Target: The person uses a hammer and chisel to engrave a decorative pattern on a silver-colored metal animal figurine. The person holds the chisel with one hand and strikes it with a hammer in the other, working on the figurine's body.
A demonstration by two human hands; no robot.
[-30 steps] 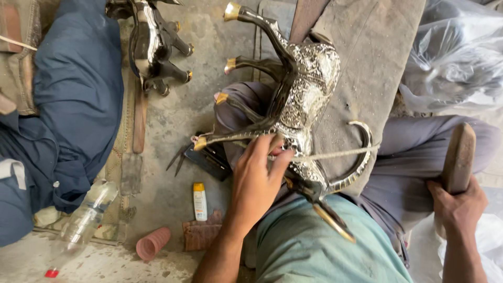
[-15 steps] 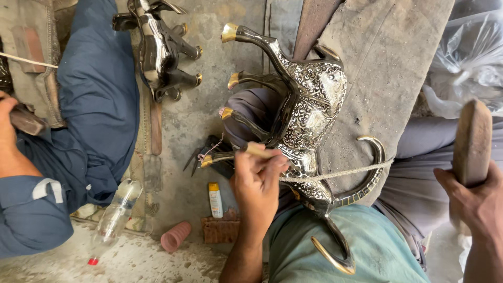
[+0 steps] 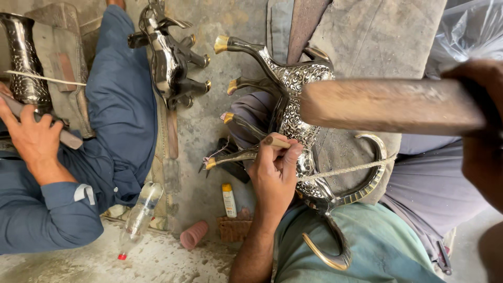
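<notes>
while l hand (image 3: pixel 275 170) pinches punch (image 3: pixel 276 141) on metal deer (image 3: pixel 296 99) | r hand (image 3: pixel 484 120) grips mallet (image 3: pixel 390 105), blocking deer | co-worker's vase (image 3: pixel 23 57) left

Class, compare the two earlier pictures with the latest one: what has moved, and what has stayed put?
The right hand has raised the wooden mallet from low at the side up across the view. The left hand still presses the small punch against the engraved metal animal figure. A neighbouring person's hand has come into view.
</notes>
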